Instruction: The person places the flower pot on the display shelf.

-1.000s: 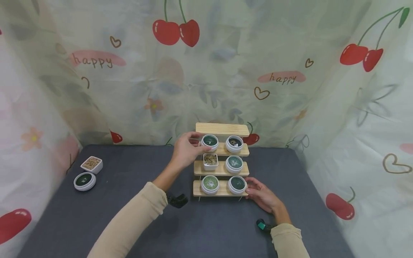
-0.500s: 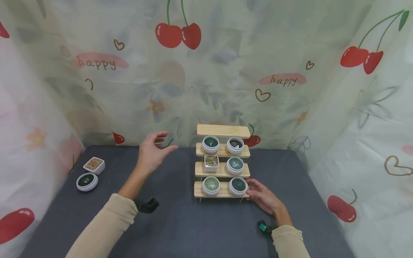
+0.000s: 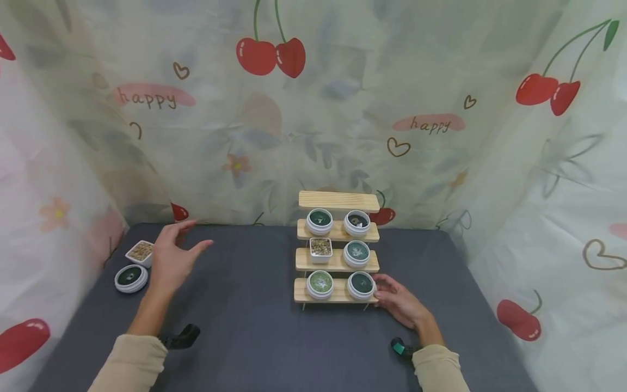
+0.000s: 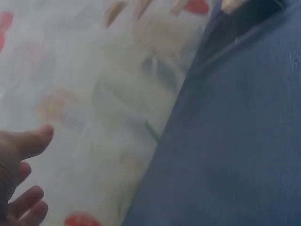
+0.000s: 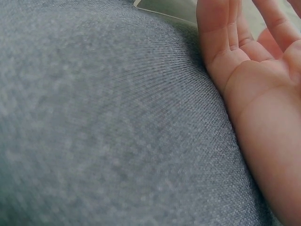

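My left hand (image 3: 170, 260) is over the left side of the table, thumb and fingers spread apart with nothing between them. Just left of it stand a square white dish (image 3: 139, 252) of small brown grains and a round white jar (image 3: 130, 277) with a dark green top. In the left wrist view, the left hand's thumb and fingers show at the lower left. My right hand (image 3: 399, 300) holds the right end of the bottom shelf of a tiered wooden display stand (image 3: 339, 201), thumb in front, fingers behind. Its palm fills the right side of the right wrist view.
Several round white jars, including a dark-topped one (image 3: 357, 222) and a light green one (image 3: 320, 285), and another square dish of grains (image 3: 320, 249) fill the stand's three lower shelves. A cherry-printed curtain (image 3: 338, 98) hangs behind the dark table (image 3: 245, 305).
My left hand has let go of the dark green jar at the stand's upper left and moved left, empty, to beside the dish and jar there. The right hand stays at the stand.
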### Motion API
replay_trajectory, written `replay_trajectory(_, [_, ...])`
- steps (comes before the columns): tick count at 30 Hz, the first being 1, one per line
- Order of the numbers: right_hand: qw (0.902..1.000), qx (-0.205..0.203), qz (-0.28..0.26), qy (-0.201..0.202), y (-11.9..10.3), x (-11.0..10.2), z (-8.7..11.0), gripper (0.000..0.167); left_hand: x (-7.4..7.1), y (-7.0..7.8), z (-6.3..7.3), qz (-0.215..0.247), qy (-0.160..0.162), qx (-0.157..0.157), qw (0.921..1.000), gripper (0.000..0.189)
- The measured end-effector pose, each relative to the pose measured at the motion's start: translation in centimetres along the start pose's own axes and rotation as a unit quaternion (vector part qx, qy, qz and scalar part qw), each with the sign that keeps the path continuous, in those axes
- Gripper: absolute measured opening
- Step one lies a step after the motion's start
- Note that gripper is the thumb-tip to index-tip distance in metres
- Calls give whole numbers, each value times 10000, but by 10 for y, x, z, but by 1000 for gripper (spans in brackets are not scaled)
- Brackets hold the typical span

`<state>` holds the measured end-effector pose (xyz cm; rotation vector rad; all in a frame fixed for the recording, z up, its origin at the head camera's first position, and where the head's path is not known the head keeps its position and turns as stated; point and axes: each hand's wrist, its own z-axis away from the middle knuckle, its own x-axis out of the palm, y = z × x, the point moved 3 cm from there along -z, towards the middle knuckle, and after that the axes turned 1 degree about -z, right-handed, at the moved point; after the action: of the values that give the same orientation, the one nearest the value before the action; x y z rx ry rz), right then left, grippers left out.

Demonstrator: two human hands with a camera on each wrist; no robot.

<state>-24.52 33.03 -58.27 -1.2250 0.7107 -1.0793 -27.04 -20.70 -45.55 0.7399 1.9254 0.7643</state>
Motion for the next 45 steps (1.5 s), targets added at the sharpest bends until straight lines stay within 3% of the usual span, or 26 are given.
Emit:
replay_trajectory(7, [10000,-7,-52,-66,0,-1,0,35,-29,-37,17,-528,229,91,9983,60])
replay_trajectory(14, [10000,19,-52,-68,-1,-1,1,35,-44,-69,27,-450,1055,-149,9933,65])
replay_trajectory(20, [9999,103,-52,-26,0,-1,1,35,-52,-92,35,-187,2149,-661,9742,62])
replay_trajectory(23, [10000,82,-16,-31,0,-1,-1,35,-55,-101,37,-73,2443,-912,9654,62])
replay_trajectory(31, [9999,15,-48,-103,0,0,-1,35,-54,-119,43,-87,2221,-1534,9629,78])
replay_trajectory(37, [9999,-16,-81,-133,0,1,-2,35,-53,-134,49,-89,1870,-2332,9542,84])
replay_trajectory(45, [10000,49,-36,-51,1,0,-1,34,-54,-144,50,-132,1370,-2995,9441,83])
